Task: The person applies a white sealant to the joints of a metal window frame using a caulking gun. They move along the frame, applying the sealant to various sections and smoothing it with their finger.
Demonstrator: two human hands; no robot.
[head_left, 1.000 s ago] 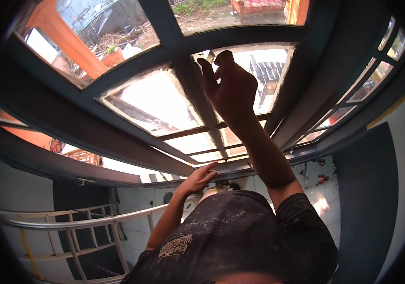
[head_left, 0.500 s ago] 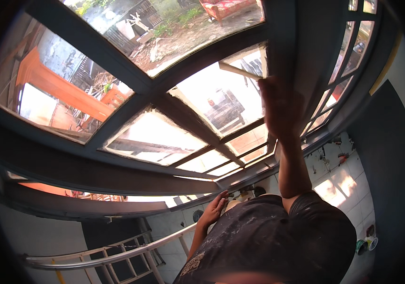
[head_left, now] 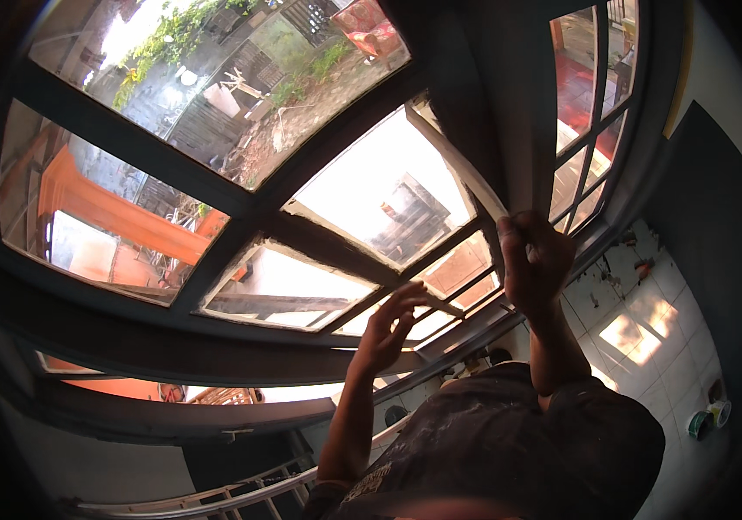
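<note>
A large window [head_left: 250, 217] with dark painted bars fills the view. My right hand [head_left: 534, 260] is raised against the wide upright post [head_left: 492, 104]. Its fingers are pinched on the lower end of a pale thin strip [head_left: 453, 152] that runs along the edge of a bright pane [head_left: 380, 195]. My left hand [head_left: 391, 325] is lower, fingers spread and holding nothing. Its fingertips rest on a slanted bar between the small panes. My dark shirt [head_left: 510, 451] covers the bottom of the picture.
White floor tiles [head_left: 640, 334] lie at the right, with small round tins or rolls [head_left: 706, 420] on them beside a dark wall [head_left: 718, 199]. A metal railing [head_left: 215, 496] runs along the lower left. Outside are orange timber and greenery.
The view has swung toward the window. My right hand has moved from a middle bar to the wide post at the right. My left hand has risen from near my body to the slanted bar.
</note>
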